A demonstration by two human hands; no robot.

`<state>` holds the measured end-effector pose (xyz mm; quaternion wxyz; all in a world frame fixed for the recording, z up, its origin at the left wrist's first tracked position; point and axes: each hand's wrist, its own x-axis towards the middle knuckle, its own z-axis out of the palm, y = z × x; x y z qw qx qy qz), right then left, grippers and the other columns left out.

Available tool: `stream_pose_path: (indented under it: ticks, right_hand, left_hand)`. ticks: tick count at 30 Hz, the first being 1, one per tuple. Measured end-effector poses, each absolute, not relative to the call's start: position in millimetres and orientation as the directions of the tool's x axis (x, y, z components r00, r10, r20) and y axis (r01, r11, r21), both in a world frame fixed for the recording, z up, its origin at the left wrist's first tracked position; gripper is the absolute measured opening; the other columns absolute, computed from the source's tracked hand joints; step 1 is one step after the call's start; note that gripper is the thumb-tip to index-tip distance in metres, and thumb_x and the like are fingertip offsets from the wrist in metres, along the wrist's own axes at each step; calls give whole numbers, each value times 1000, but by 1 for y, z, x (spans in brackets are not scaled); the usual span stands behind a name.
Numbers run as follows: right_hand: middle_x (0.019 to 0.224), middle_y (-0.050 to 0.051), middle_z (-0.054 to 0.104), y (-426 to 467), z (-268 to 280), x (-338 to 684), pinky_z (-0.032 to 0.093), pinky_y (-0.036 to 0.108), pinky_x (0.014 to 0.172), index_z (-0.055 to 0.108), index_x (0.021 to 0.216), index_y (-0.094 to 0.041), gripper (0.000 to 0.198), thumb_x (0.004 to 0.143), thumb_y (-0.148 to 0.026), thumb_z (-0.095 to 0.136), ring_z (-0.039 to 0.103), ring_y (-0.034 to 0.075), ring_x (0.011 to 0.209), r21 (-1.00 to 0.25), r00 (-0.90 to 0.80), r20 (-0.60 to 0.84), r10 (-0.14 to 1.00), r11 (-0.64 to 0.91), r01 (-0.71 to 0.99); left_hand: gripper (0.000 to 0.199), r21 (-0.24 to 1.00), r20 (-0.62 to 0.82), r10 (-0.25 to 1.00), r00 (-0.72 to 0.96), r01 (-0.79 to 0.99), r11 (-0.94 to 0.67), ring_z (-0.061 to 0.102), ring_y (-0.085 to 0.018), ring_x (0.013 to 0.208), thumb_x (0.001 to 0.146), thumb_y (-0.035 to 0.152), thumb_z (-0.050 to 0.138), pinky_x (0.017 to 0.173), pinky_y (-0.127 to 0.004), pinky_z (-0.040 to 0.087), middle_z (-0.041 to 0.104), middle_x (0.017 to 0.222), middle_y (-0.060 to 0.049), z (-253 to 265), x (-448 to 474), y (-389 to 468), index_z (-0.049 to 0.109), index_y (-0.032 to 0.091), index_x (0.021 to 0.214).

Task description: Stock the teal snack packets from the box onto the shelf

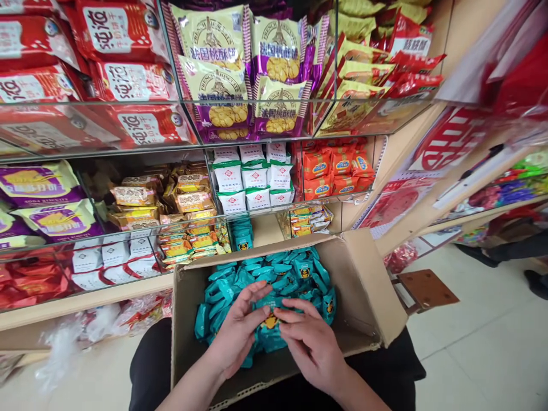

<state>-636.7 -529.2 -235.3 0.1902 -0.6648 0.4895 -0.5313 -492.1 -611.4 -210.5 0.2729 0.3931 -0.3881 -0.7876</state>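
Observation:
My left hand (237, 331) and my right hand (311, 338) are over an open cardboard box (358, 274) on my lap. Between them is a small teal snack packet (270, 323) with a yellow and black print. My left thumb and my right fingertips meet at its upper part, the fingers of both hands curled about it. How firmly each one grips is partly hidden. Many like teal packets (291, 274) lie heaped in the box, mostly toward its far side and left.
Glass-fronted shelves ahead hold purple biscuit packs (278, 57), red packs (124, 28), white-and-green packets (256, 178) and orange packets (342, 165). A few teal packets (242, 233) stand in a lower compartment behind the box. A brown stool (428, 288) is at right, near another person's shoes (537, 282).

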Motion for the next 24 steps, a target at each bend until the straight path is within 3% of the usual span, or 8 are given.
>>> stream_pose_path:
  ticks: [2,4,7,9,13,18,21,24]
  right_hand:
    - [118,4,54,-529,-235,-632,38,43,92,55,99,-27,26,76,-14,53,44,23,113,-878,-187,411,-892,-333,-343]
    - [120,7,51,-533,-237,-628,44,40,86,49,108,-25,31,77,-25,54,47,23,109,-982,-367,186,-912,-158,-105]
    - [96,6,62,-543,-241,-625,50,32,66,52,102,-22,30,77,-37,54,59,20,85,-967,-324,-166,-932,90,238]
    - [79,2,62,-548,-242,-624,49,28,61,57,87,-20,22,75,-39,56,58,17,72,-946,-280,-223,-934,138,294]
    - [73,0,59,-548,-244,-625,47,26,60,54,81,-19,21,72,-37,60,56,15,69,-968,-337,-156,-929,76,237]
    - [74,-2,58,-547,-235,-637,46,24,54,49,93,-22,29,69,-28,63,55,14,65,-994,-110,-106,-988,101,44]
    - [81,0,60,-560,-210,-653,46,26,66,51,90,-21,20,72,-25,59,57,15,74,-963,-147,115,-982,-74,-260]
    - [97,4,59,-591,-185,-675,42,31,81,50,94,-22,18,76,-24,54,55,19,91,-777,-166,406,-899,-244,-581]
  left_hand:
    - [48,900,-320,-789,-525,91,-426,38,-21,118,68,22,64,85,-26,41,45,126,-5,-208,-489,-614,46,26,112]
    - [52,931,-266,-792,-550,66,-358,42,-21,115,70,23,63,86,-28,41,43,128,-6,-205,-489,-614,41,28,117]
    - [63,942,-233,-766,-599,57,-331,50,-21,105,69,24,64,81,-28,44,40,130,-8,-201,-491,-613,32,29,123]
    - [70,944,-226,-782,-581,66,-322,51,-20,104,67,24,65,79,-27,45,43,126,-8,-202,-494,-613,27,30,126]
    - [53,944,-273,-771,-575,-6,-330,56,-16,90,66,31,64,80,-27,44,60,97,-4,-216,-494,-613,41,21,113]
    - [46,941,-337,-733,-591,-212,-262,56,-14,66,68,41,60,55,-25,48,57,76,0,-218,-488,-612,44,20,105]
    - [42,924,-150,-798,-583,-369,96,58,-14,67,72,41,54,58,-25,48,60,79,-1,-198,-478,-629,46,21,109]
    - [29,666,228,-809,-541,-519,535,56,-16,91,78,37,47,84,-27,42,62,98,-3,-177,-459,-671,55,21,101]
